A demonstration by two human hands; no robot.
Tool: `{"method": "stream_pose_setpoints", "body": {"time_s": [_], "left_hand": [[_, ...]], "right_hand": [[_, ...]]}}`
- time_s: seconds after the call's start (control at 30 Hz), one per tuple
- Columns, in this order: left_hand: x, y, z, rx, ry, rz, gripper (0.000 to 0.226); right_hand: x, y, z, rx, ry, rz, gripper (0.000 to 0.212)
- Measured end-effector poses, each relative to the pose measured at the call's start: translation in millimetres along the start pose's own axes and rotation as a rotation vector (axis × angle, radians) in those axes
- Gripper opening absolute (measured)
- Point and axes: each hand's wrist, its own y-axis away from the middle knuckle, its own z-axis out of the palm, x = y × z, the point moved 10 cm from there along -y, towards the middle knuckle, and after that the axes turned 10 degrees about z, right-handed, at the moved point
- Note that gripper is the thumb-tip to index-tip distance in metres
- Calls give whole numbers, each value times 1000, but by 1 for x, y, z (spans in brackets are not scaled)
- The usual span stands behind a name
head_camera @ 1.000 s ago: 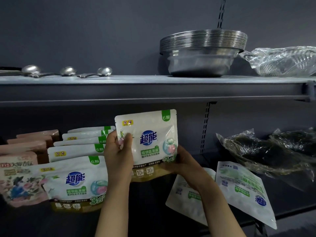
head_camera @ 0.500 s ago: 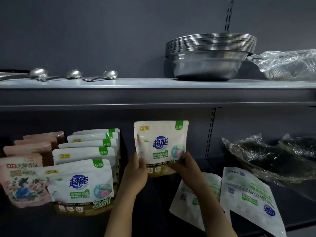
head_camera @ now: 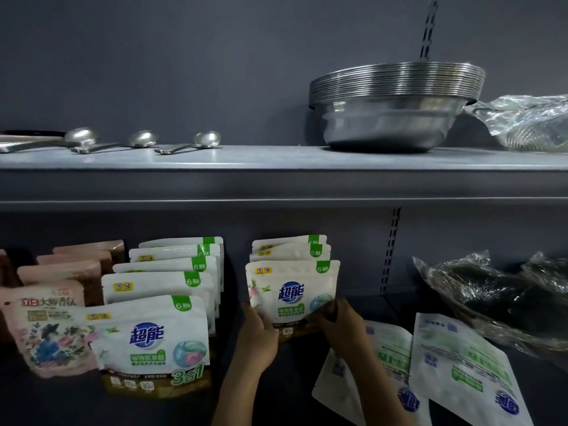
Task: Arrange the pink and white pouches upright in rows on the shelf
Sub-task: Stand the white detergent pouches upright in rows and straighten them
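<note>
A white pouch (head_camera: 292,290) with a blue logo stands upright in the middle of the lower shelf (head_camera: 295,382), in front of two more white pouches (head_camera: 287,249). My left hand (head_camera: 256,339) holds its lower left edge and my right hand (head_camera: 344,325) grips its lower right corner. To the left runs a row of several upright white pouches (head_camera: 153,336). Further left stands a row of pink pouches (head_camera: 49,327). Two white pouches (head_camera: 461,364) lie flat, back side up, at the right front.
Dark items wrapped in clear plastic (head_camera: 498,296) fill the right of the lower shelf. The upper shelf (head_camera: 276,182) carries three metal spoons (head_camera: 141,141), a stack of steel bowls (head_camera: 393,109) and a plastic-wrapped strainer (head_camera: 528,121).
Both hands have carried the white pouch away from me and down onto the shelf, setting it in front of two others. The camera has tilted and moved closer.
</note>
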Motion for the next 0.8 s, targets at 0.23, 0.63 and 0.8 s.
{"method": "stream_pose_setpoints", "body": {"time_s": [0.23,0.63,0.8], "left_hand": [[4,-2,2,28,25,31,35],[0,-4,-4,64,22,14,21],[-3,-2,-8,88,-84,-38,43]], "right_hand": [[5,-3,8,-24,-28,17,40],[1,-9,6,-47,35,-3,39],[5,-4,-7,-16,73,7,38]]}}
